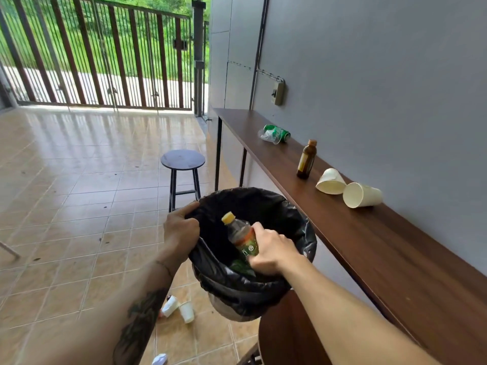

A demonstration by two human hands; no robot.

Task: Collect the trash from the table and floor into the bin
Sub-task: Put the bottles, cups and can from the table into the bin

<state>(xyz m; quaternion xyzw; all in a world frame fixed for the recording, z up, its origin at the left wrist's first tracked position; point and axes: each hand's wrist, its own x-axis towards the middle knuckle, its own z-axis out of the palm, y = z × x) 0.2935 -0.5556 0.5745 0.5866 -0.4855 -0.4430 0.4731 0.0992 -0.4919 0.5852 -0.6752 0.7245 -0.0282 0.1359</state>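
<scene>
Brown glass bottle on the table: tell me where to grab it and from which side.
Grip the brown glass bottle around its straight body, at the label, coming from the open room side, since the wall is close behind it. It stands upright and apart from the paper cups, so fingers can wrap it freely. The right hand would have to drop the plastic bottle into the bin first.

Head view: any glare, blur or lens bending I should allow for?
Head view: daylight through the barred metal gate throws bright streaked glare on the glossy tan floor tiles; the long brown wooden table edge bows from wide-angle distortion; the yellow-capped plastic bottle in the right hand is slightly soft.
</scene>
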